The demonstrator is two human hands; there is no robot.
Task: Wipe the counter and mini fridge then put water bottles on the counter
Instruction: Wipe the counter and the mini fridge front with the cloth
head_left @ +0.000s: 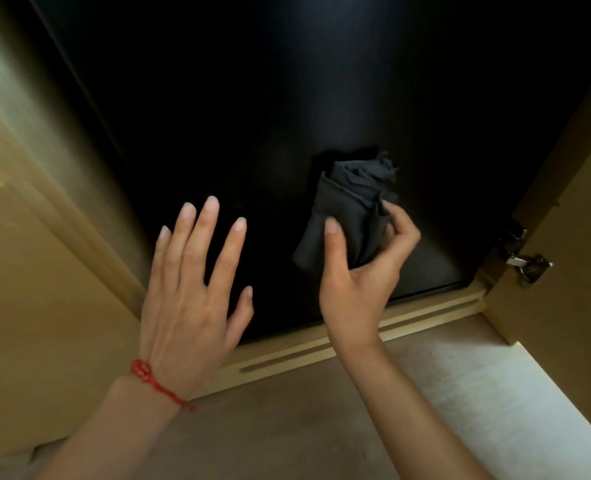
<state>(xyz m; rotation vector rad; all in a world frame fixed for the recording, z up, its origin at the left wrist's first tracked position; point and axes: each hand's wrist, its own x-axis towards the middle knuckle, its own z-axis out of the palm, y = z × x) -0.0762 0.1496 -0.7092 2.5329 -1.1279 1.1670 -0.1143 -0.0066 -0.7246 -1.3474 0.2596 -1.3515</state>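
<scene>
While the left hand [190, 292] is lying spread near the fridge door [252, 116] lower edge, the right hand [360, 271] is pinching a dark cloth [349, 216]; no writing readable.

Mini fridge [287, 98] top beyond frame

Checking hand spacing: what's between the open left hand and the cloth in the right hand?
Nothing but bare black mini fridge door, per the head view. The left hand is spread open; the right hand grips the dark cloth.

No text, label or number is legible — none anywhere.
</scene>
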